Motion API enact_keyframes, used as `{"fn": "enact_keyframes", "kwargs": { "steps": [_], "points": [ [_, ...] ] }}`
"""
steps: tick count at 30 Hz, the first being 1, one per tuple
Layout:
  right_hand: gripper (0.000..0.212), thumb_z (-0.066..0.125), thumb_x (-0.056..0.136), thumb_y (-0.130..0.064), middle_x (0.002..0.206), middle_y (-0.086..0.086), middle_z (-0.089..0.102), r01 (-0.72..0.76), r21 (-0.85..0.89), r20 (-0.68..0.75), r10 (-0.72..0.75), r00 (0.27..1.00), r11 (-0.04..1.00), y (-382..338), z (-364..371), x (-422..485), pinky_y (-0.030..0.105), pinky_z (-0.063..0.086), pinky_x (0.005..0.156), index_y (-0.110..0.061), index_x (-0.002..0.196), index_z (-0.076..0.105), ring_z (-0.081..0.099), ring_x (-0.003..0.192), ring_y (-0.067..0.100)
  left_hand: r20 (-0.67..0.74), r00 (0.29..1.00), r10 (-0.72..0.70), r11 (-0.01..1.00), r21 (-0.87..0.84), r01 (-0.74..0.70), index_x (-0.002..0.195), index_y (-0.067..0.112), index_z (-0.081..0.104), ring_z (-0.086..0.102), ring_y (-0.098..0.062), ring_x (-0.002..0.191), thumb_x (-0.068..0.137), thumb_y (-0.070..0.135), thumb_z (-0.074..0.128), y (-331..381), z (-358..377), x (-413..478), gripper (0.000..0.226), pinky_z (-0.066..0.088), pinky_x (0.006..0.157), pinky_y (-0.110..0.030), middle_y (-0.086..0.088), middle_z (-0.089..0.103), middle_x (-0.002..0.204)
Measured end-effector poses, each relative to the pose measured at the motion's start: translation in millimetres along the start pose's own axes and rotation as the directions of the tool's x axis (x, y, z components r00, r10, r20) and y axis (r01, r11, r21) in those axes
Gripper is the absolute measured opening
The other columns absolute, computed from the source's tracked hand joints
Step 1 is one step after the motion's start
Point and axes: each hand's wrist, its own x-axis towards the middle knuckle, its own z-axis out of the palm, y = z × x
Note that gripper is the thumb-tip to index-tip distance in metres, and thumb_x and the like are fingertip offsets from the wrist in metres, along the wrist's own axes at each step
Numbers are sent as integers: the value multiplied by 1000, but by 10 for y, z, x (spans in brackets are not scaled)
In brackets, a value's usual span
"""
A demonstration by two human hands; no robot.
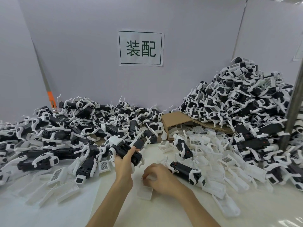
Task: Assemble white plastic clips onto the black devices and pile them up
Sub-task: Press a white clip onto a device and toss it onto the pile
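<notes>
Black device (123, 147) — white-capped end, gripped in left hand (123, 164), right hand (158, 177) curled over white clip (145, 194) — hold unclear

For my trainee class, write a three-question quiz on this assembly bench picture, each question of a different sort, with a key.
1. True or false: the left hand grips a black device.
2. Choose one: the tallest pile of devices stands on the person's (a) left, (b) centre, (c) right.
3. Fill the gap: a brown sheet of ____ lies at the foot of that pile.

Key: 1 true; 2 c; 3 cardboard.
</notes>
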Motion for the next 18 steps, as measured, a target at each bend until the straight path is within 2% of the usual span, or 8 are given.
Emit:
{"fn": "enact_keyframes", "kwargs": {
  "steps": [2, 6, 8, 12, 14, 16, 17, 18],
  "points": [
    [14, 64, 88, -23, 109, -9, 66, -22, 57, -22, 23, 999, 998, -12, -3, -14, 25, 46, 94, -27, 96, 75, 59, 106, 6, 12, 1000, -3, 1000, -5, 3, 105, -3, 67, 42, -12, 57, 96, 23, 66, -7, 0, 10, 28, 32, 60, -27, 13, 48, 35],
    [11, 62, 94, -27, 94, -14, 68, -59, 246, -130, 93, 987, 967, -71, -39, -21, 21, 51, 74, -34, 86, 58, 65, 75, -2, 5, 1000, -7, 1000, -4, 7, 86, 9, 56, 40, -11, 53, 96, 28, 66, -21, 7, 15, 23, 34, 60, -24, 12, 48, 37],
    [16, 61, 98, -27, 88, -11, 68, -67, 382, -168, 141, 976, 922, -105, -66, -30, 25, 50, 63, -29, 84, 51, 71, 63, 9, -15, 999, -36, 999, -32, 35, 100, 10, 58, 35, -9, 47, 96, 33, 66, -28, -7, 35, 25, 30, 49, -22, 7, 56, 51],
    [15, 58, 99, -25, 81, -5, 68, -43, 567, -196, 186, 963, 823, -158, -132, -59, 27, 50, 52, -20, 89, 48, 72, 56, 29, 17, 995, -98, 988, -119, 100, 142, 10, 50, 39, -8, 45, 97, 41, 63, -15, -14, 62, 56, 27, 39, -14, -7, 74, 90],
    [13, 56, 100, -21, 94, -3, 68, -31, 601, -218, 201, 955, 799, -169, -143, -44, 28, 53, 54, -18, 90, 49, 74, 59, 29, 59, 995, -83, 985, -149, 91, 145, 16, 46, 56, -14, 66, 96, 44, 62, -17, 4, 59, 58, 41, 64, -20, -10, 74, 106],
    [12, 55, 100, -16, 104, -6, 67, -19, 611, -238, 206, 949, 792, -165, -150, -37, 27, 55, 58, -14, 90, 49, 75, 62, 28, 70, 995, -69, 992, -105, 76, 139, 25, 49, 65, -27, 103, 98, 46, 59, -55, 25, 67, 47, 38, 96, -37, -13, 70, 121],
    [12, 55, 100, -14, 102, -8, 68, -13, 620, -245, 209, 947, 784, -161, -156, -39, 26, 55, 59, -12, 91, 49, 75, 63, 28, 76, 995, -70, 993, -86, 77, 129, 31, 52, 63, -31, 114, 98, 46, 58, -67, 29, 69, 35, 38, 104, -42, -15, 69, 124],
    [12, 55, 100, -13, 94, -10, 68, -7, 634, -250, 214, 944, 774, -156, -164, -39, 26, 55, 59, -9, 91, 49, 75, 64, 29, 83, 993, -79, 992, -86, 87, 117, 36, 54, 64, -32, 111, 99, 45, 57, -68, 29, 67, 21, 47, 97, -39, -16, 70, 121]
  ]
}}
